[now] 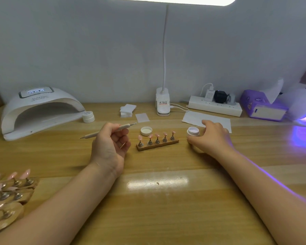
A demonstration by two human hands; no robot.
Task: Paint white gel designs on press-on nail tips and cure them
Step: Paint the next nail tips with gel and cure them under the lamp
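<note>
- Head view: a pale wooden counter (166, 209) runs up to a plain grey-white wall, with a bright lamp glare reflected on the wood between the two forearms.
- Far beyond the left hand (111, 144) sits a white curing lamp (40, 110), unlit inside; a small closed jar (88, 116) stands just beside it.
- Past the right hand (212, 137), a second lamp (304, 110) glows violet next to a purple tissue box (262, 106) and a power strip (216, 107).
- The left fingers curl round a slim dotting tool (109, 130), held level, metal tips at both ends.
- The right fingers wrap an open gel pot (193, 131) of white gel standing on the counter; its lid (146, 131) lies apart, inside up.
- Between the hands, a wooden holder (157, 145) carries five glossy pink nail tips (157, 135) on metal stands, unpainted as far as visible.
- More pink tips on holders (7, 191) lie near the left elbow.
</note>
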